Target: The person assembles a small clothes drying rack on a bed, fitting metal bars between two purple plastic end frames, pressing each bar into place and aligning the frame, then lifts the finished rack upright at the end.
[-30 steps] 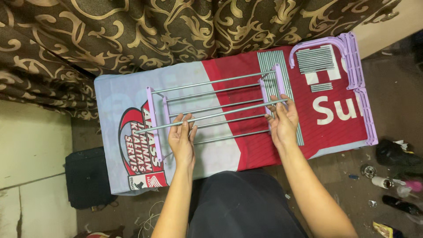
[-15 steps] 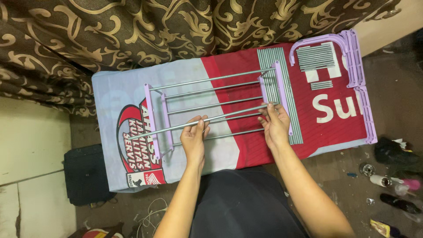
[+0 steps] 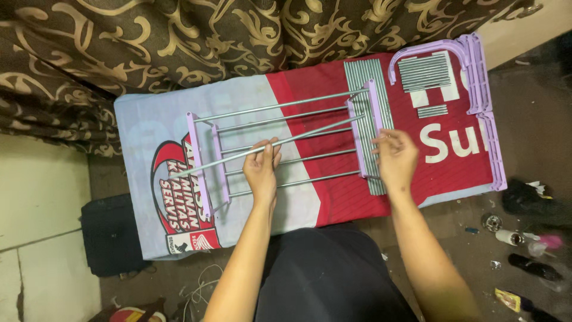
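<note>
Holding: your left hand [image 3: 262,170] pinches a loose metal rod [image 3: 268,147], which lies slanted across the rack [image 3: 286,146].
Right hand [image 3: 396,158]: fingers loosely curled on the rack's purple end bar [image 3: 374,128] at 3 o'clock (grip unclear).
Rack: flat on the printed banner [image 3: 298,206].
Spare rods [image 3: 424,73]: 1 o'clock, inside a purple frame [image 3: 476,71].

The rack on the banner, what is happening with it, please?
A person works on a rack of grey metal rods and purple plastic side pieces, lying on a red and grey banner. The left hand has its grip on one loose, slanted rod. The right hand is at the right side piece. Spare rods lie nearby.
</note>
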A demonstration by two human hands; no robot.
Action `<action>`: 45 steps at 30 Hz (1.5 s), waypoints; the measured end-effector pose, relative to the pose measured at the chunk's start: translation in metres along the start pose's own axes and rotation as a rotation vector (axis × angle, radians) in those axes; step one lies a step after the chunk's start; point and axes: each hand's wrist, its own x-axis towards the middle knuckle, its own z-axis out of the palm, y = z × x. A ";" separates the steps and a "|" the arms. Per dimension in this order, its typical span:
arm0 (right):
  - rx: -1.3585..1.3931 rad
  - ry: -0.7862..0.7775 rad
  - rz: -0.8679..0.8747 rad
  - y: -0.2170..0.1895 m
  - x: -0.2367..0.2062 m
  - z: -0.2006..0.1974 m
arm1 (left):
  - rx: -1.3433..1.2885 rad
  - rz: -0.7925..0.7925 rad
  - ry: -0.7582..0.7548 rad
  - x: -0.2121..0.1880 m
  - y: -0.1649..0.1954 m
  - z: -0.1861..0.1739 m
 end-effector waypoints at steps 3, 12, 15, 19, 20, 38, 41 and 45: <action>-0.272 0.131 -0.229 0.004 0.023 -0.011 | -0.015 0.024 -0.037 0.008 -0.007 0.009; -0.082 -0.109 -0.142 0.047 0.063 0.000 | 0.062 -0.040 -0.038 0.012 -0.023 0.018; -0.010 -0.139 -0.107 0.051 0.065 0.001 | 0.038 -0.040 -0.046 0.014 -0.029 0.018; 0.052 -0.124 -0.054 0.050 0.063 0.004 | 0.030 -0.044 -0.037 0.017 -0.034 0.016; 0.041 -0.119 -0.040 0.049 0.063 0.004 | 0.028 -0.045 -0.039 0.018 -0.034 0.016; 0.028 -0.117 -0.014 0.045 0.058 0.005 | 0.030 -0.058 -0.057 0.016 -0.027 0.017; -0.002 -0.121 -0.019 0.044 0.057 0.004 | 0.025 -0.050 -0.066 0.017 -0.026 0.017; 0.021 -0.119 -0.024 0.044 0.058 0.005 | 0.032 -0.048 -0.066 0.019 -0.026 0.016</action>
